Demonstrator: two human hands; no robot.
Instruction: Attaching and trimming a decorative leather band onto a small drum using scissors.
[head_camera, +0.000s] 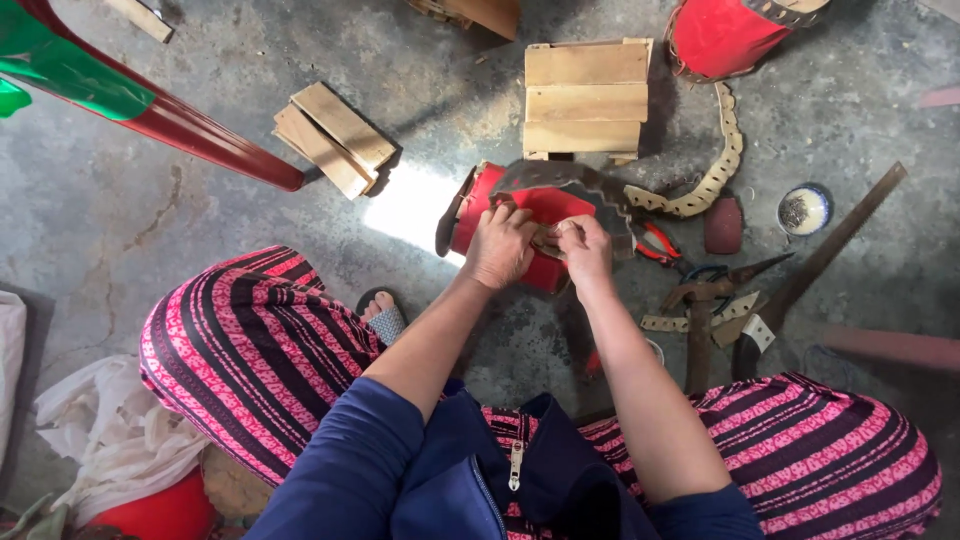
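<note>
My 2 hands, left hand (498, 246) and right hand (585, 250), pinched the brown strip (560, 178) against the red drum (528, 225) lying directly beneath them, axis sideways.

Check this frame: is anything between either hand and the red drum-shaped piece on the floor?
Nothing visible. The left hand and the right hand both rest directly on the red drum-shaped piece, pinching the scalloped brown strip against it.

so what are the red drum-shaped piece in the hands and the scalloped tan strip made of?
Red drum-shaped piece: looks like a smooth painted or plastic shell, even matte red; can't tell which. Scalloped tan strip: probably leather, since it curves limply and has cut edges.
</note>
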